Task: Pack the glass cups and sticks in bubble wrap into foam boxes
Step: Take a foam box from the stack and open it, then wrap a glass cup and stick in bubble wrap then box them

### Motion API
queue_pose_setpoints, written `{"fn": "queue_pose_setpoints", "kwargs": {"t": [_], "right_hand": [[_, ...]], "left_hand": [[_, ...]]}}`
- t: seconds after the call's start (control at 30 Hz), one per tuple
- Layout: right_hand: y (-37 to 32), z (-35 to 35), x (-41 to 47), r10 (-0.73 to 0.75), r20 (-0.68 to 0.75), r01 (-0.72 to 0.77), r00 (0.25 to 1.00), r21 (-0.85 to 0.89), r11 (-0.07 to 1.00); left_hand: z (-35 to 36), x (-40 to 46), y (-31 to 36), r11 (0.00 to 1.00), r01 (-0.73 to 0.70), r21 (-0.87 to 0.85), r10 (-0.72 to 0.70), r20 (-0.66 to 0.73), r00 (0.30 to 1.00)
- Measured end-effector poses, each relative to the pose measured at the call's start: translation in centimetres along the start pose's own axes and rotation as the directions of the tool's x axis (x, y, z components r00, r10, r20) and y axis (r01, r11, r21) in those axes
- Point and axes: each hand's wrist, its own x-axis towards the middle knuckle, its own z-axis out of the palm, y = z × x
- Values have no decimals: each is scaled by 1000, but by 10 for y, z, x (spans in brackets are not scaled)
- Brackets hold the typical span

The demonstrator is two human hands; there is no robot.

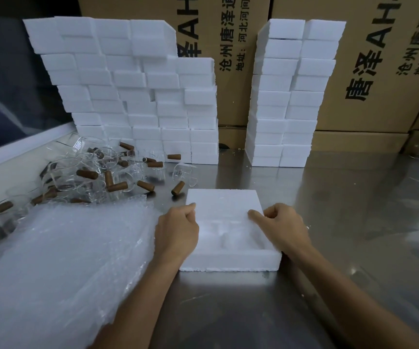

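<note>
Both hands, left hand (178, 231) and right hand (280, 226), fingers curled gripping the foam box (228, 260) mid-tabletop (354, 210); squeezing risks snapping foam, and the glass cups (97, 172) pile nearby could get knocked.

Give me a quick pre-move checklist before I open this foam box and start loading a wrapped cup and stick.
1. Foam box flat on the steel table: ok.
2. Left hand and right hand both gripping the box's top piece: ok.
3. Box contents, whether it is empty: cannot tell, molded recesses show but the view is pale.
4. Bubble wrap within reach at left: ok.
5. Glass cups and brown sticks wrapped: not ok, lying loose in a pile.
</note>
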Motion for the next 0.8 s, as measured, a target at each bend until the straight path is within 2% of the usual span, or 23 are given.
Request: {"fn": "queue_pose_setpoints", "kwargs": {"t": [0.1, 0.27, 0.4, 0.5, 0.63, 0.8], "right_hand": [[-12, 1, 4, -57, 20, 57, 998, 6, 998], [-49, 28, 23, -297, 39, 297, 954, -266, 917], [-87, 74, 36, -399, 153, 423, 904, -187, 887], [-111, 104, 52, -342, 198, 365, 919, -97, 926], [-133, 126, 78, -142, 293, 194, 945, -158, 968], [-147, 134, 94, -98, 324, 38, 941, 188, 981]], "left_hand": [[1, 1, -1, 1000, -3, -5, 2, -25, 1000], [5, 2, -3, 1000, -14, 1, 14, -46, 999], [8, 4, -5, 1000, -4, -12, 3, -63, 998], [7, 3, -3, 999, -7, -34, 4, -81, 997], [8, 3, -1, 998, -16, -57, 11, -94, 995], [10, 3, -2, 999, 16, -47, -21, -106, 994]]}}
